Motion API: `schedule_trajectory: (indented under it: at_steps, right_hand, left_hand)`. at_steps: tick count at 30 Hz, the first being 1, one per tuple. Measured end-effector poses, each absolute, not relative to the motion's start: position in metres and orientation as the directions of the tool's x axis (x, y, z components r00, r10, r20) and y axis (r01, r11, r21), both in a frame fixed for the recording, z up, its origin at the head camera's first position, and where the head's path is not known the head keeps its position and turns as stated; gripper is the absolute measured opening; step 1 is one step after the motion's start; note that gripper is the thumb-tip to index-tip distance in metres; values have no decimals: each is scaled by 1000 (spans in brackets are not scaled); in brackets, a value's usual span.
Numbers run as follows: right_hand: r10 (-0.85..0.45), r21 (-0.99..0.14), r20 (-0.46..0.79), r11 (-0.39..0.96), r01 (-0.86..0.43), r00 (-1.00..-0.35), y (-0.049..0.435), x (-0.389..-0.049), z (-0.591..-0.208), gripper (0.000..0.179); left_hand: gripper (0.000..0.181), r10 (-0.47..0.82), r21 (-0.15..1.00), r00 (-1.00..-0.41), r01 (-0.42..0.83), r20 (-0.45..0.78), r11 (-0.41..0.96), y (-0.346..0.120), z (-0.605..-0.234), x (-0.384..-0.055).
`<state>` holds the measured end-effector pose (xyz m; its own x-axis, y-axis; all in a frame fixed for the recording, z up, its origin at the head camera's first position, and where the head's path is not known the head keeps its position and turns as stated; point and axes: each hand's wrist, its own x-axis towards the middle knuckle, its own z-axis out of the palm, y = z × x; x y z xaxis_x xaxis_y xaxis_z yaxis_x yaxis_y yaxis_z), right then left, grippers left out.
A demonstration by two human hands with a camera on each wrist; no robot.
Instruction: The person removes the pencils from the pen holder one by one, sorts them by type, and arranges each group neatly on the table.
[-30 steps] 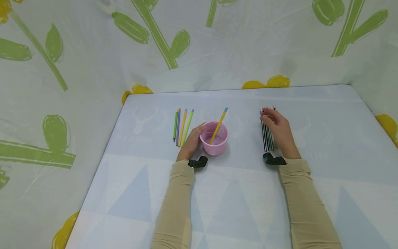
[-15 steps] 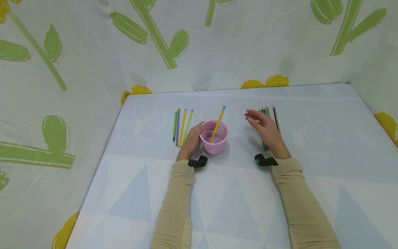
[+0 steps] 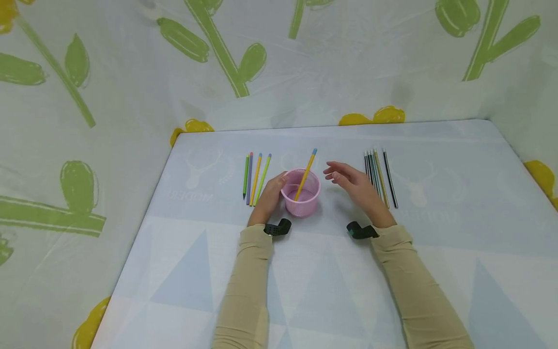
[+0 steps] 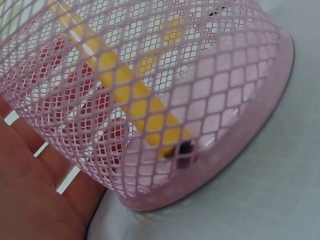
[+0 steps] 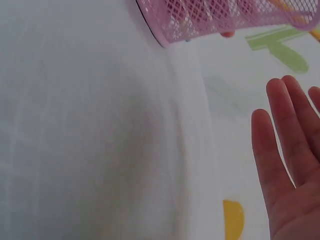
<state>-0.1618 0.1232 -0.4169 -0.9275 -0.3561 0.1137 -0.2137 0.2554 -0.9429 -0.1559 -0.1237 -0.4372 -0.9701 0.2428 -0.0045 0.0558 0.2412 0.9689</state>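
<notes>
My left hand [image 3: 268,198] grips the side of a pink mesh pencil cup [image 3: 302,210] standing on the table. In the left wrist view, the fingers show through the mesh, wrapped round the far side of the cup [image 4: 220,90]. One yellow pencil [image 3: 307,173] with a blue end leans inside, its dark tip down at the cup's floor. To the right of the cup, my right hand [image 3: 356,186] hovers with its fingers extended and nothing in them. The right wrist view shows those fingers [image 5: 284,115] spread, apart from the cup.
Several coloured pencils [image 3: 255,182], green, purple and yellow, lie side by side left of the cup. Several dark pencils and a gold one [image 3: 381,177] lie to the right, partly behind my right hand. The patterned table [image 3: 327,291] meets a printed cloth wall [image 3: 301,92] at the back.
My right hand has moved left, from over the dark pencils toward the cup, uncovering more of those pencils. My left hand, the cup and the yellow pencil stay in place.
</notes>
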Motion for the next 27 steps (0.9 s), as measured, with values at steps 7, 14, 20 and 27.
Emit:
schedule_trajectory:
  at_steps: [7, 14, 20, 27]
  right_hand:
    - [-455, -951, 73, 235, -199, -888, 110, -145, -392, 42]
    - [-538, -947, 56, 239, -215, -841, 100, -141, -387, 48]
    - [-569, -955, 55, 210, -210, -821, 93, -140, -388, 58]
    - [-562, -951, 5, 254, -178, -827, 87, -136, -386, 69]
  left_hand:
    - [57, 263, 961, -965, 92, 21, 259, -122, -427, -151]
    - [63, 256, 961, -967, 82, 13, 262, -123, -435, -155]
    - [53, 269, 962, -963, 63, -12, 267, -125, -433, -156]
    - [45, 286, 956, -958, 87, 3, 281, -125, -431, -156]
